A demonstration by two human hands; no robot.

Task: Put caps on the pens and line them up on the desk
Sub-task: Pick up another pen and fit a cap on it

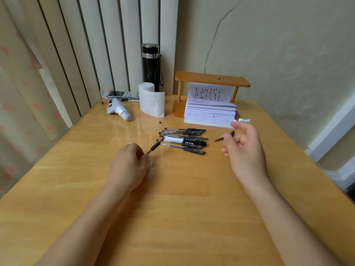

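Several capped pens lie side by side in a row on the wooden desk, caps to the right. My left hand pinches an uncapped pen by its rear end, its dark grip and tip slanting up towards the row. My right hand is raised to the right of the row and holds a dark pen cap between thumb and fingertips. Pen and cap are well apart.
Behind the row stand a stack of white paper under a small wooden stand, a tissue roll, a black flask and a white controller. A crumpled tissue lies right of the paper.
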